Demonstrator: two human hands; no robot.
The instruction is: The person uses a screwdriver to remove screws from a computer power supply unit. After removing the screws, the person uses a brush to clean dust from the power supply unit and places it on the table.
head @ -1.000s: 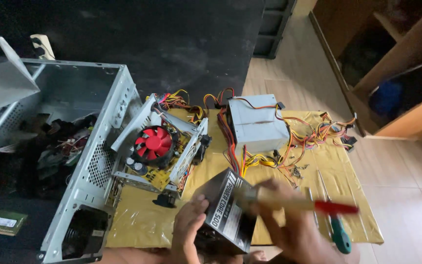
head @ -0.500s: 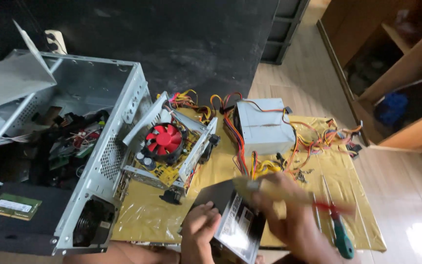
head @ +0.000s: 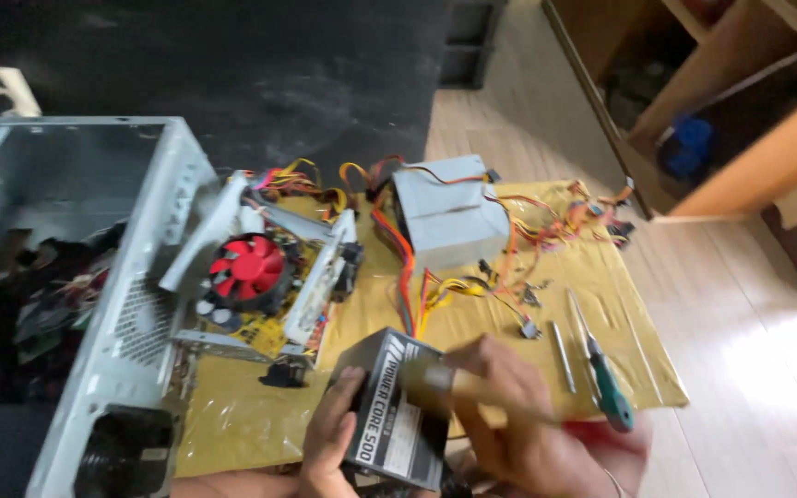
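Left hand (head: 329,443): bottom centre; fingers clamped on dark power supply box (head: 389,415)
Right hand (head: 518,433): fingers closed around blurred brush (head: 472,387); touching box

power supplies 2 (head: 387,420) (head: 446,210) | computer case 1 (head: 131,304) | fan 1 (head: 248,269) | screwdrivers 2 (head: 601,364) (head: 561,356)

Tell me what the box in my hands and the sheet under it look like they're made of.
Dark power supply box: apparently painted sheet metal, with flat folded panels and a dull sheen. Yellow-brown sheet: looks like cardboard or heavy paper, matte, with glossy tape strips; hard to tell which.
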